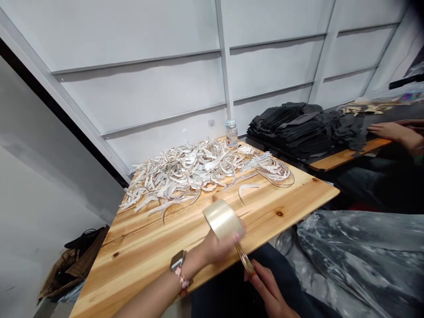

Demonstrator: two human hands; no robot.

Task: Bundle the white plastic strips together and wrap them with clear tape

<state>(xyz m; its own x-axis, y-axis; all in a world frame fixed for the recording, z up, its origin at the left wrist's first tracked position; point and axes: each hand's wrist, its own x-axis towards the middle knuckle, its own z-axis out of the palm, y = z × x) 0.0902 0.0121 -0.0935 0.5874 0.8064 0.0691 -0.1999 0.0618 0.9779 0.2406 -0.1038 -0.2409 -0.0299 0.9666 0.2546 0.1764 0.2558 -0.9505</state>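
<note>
A wide roll of glossy tan packing tape (222, 217) is gripped in my left hand (220, 247), just above the near edge of the wooden table. My left wrist wears a watch and a beaded bracelet. From the roll a narrow, shiny strip of tape (244, 258) runs down toward my lap. Its lower end is pinched between the fingers of my right hand (270, 285), which is beyond the table edge. Beyond the roll, a heap of thin curved whitish strips (188, 170) covers the back of the table, with one loose curved strip (247, 190) nearer me.
The wooden table (139, 247) meets a white panelled wall. A bundle of looped clear strips (273, 170) and a clear jar (231, 133) stand at its right. Black stacked sheets (291, 126) and another person's hand (391, 131) are farther right. Plastic wrapping (357, 256) lies below.
</note>
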